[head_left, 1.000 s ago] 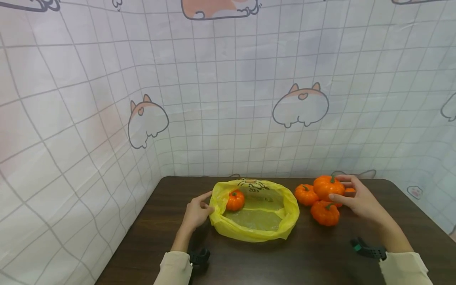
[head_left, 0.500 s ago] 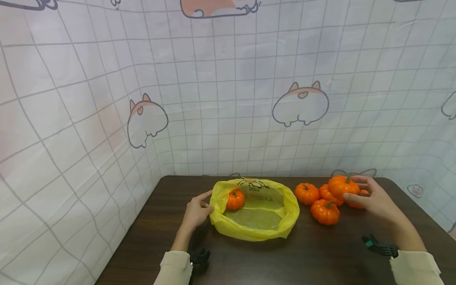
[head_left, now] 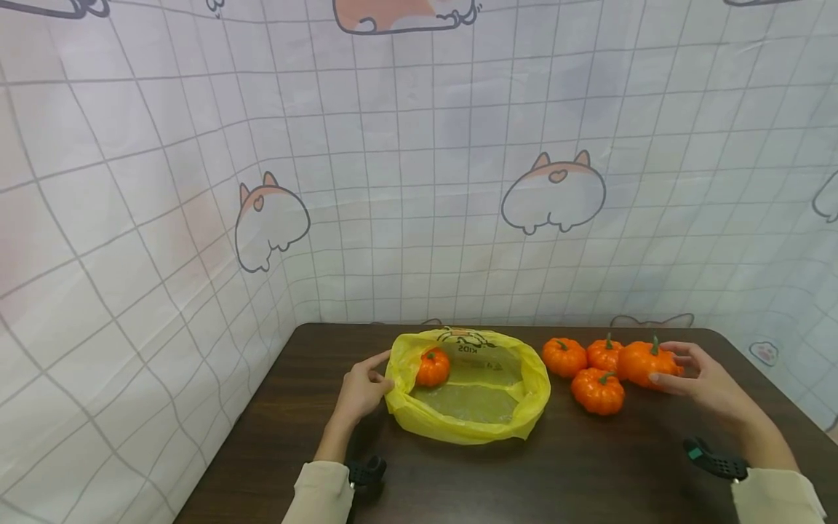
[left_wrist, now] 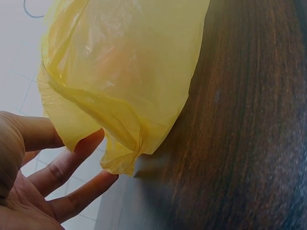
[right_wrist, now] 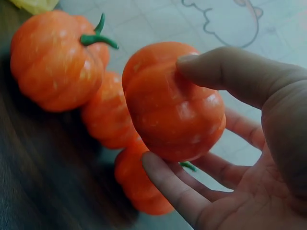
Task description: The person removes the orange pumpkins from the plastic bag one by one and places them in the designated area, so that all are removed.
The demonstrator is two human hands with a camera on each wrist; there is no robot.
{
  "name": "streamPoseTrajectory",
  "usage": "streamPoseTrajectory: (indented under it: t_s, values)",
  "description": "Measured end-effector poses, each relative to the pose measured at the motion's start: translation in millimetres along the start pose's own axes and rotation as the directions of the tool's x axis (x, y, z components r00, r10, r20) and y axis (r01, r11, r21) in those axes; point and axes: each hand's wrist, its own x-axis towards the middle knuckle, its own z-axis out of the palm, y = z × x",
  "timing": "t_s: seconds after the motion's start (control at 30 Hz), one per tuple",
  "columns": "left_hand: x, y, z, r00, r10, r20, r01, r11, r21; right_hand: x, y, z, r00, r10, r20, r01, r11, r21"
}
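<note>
Right hand [head_left: 703,378]: a pumpkin [head_left: 644,362] is held between thumb [right_wrist: 230,72] and curled fingers [right_wrist: 172,189], grip wide, fitted round its ribbed sides. The pumpkin is glossy orange plastic, lobed, with a green stem; it is located at the right end of the pumpkin cluster, well right of the bag.

Left hand [head_left: 361,389]: fingers are loosely spread, and the bag [head_left: 468,386] is touched at its left rim; whether the film is pinched cannot be told. In the left wrist view the fingertips [left_wrist: 91,139] are seen against the crumpled edge.

Bag: thin yellow plastic, wrinkled, mouth rolled open, flat on the table [head_left: 589,473]. One small pumpkin [head_left: 433,367] is contained, against the left wall.

Three loose pumpkins [head_left: 598,391] are placed right of the bag, close together.

Table: dark brown, wood-grained.
</note>
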Motion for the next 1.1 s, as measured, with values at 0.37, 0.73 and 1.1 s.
streamPoseTrajectory:
  t_s: [0.37, 0.73, 1.1]
  values:
    - [0.5, 0.9, -0.1, 1.000, 0.000, -0.006, 0.000, 1.000, 0.005, -1, 15, -4, 0.999, -0.016, 0.051, 0.015, 1.000, 0.013]
    - [0.8, 0.6, 0.3, 1.000, 0.004, -0.014, -0.004, 1.000, 0.017, -2, 36, -2, 0.994, -0.053, 0.096, 0.050, 0.998, 0.034]
    - [1.6, 0.8, 1.8, 1.000, -0.003, -0.019, 0.004, 1.000, 0.022, -3, 46, 0, 0.990, -0.072, 0.123, 0.074, 0.997, -0.014]
